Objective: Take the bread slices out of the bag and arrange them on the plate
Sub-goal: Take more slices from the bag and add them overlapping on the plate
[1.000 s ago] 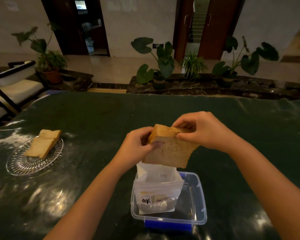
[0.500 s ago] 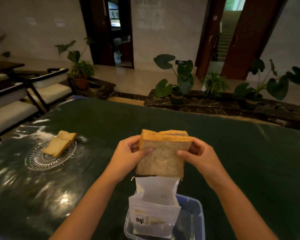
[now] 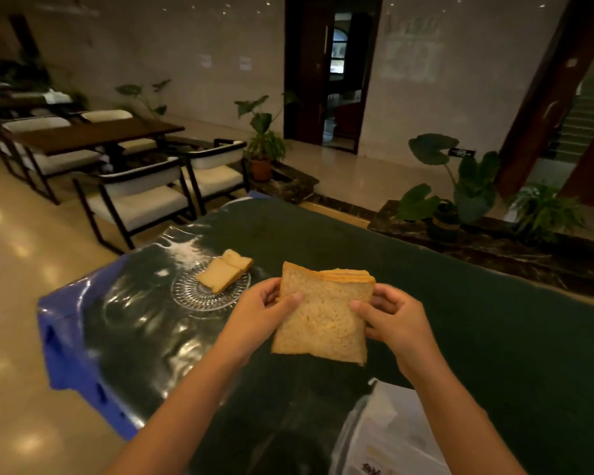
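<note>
A small stack of bread slices [image 3: 323, 320] is held upright above the table, its broad face toward me. My left hand [image 3: 264, 313] grips its left edge with the thumb on the front face. My right hand [image 3: 391, 320] grips its right edge the same way. Just left of my left hand stands a clear glass plate [image 3: 199, 296] with two bread slices on the plate [image 3: 225, 270], overlapping. The white bread bag [image 3: 388, 437] sits in a clear plastic box [image 3: 343, 430] at the lower right, partly cut off by the frame edge.
The table [image 3: 477, 320] has a dark green cover under shiny plastic film; its blue left edge [image 3: 72, 354] drops to the floor. Chairs [image 3: 144, 197] and a wooden table stand off to the left. Potted plants [image 3: 460, 190] line a ledge beyond the far edge.
Both hands have carried the bread slices up and left, away from the bag and closer to the plate. My view has swung left, so the bag and box now sit at lower right.
</note>
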A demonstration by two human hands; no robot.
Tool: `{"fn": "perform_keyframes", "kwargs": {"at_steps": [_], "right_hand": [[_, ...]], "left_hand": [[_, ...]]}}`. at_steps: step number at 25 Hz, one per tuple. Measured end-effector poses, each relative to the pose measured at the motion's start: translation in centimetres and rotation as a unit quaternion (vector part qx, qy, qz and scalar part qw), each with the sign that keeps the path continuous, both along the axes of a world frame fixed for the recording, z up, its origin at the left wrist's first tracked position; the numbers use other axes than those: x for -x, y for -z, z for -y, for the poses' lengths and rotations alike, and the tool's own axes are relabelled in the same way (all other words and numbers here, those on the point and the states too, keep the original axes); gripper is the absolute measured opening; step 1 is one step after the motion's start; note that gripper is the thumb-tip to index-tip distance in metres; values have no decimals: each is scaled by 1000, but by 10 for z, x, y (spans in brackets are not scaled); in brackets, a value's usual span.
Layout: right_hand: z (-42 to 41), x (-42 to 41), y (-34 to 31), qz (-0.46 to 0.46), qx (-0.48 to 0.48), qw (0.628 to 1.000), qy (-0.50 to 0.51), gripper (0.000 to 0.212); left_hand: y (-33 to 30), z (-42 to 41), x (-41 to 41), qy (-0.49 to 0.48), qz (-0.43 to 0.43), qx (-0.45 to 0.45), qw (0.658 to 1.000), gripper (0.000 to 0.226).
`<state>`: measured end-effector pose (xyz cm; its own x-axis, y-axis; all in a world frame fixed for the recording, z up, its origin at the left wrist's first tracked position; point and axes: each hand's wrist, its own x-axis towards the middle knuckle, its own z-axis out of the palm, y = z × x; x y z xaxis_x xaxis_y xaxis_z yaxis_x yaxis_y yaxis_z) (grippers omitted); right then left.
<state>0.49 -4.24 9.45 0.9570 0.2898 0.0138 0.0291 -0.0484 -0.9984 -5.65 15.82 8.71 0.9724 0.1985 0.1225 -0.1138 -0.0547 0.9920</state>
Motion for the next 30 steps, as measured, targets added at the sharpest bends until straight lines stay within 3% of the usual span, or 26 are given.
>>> {"fn": "perform_keyframes", "kwargs": {"at_steps": [13,20,30], "right_hand": [[-250,13,43,-68,9,997,37,23],[-302,-34,78,-93,4,995,46,27],[-372,-109,147,-191,2,978,80,24]], "left_hand": [[36,-254,10,38,-87,-84,992,34],[69,-312,-37,0,-78,-103,992,48],[125,-370,-123,-26,-147,-173,974,45]]}}
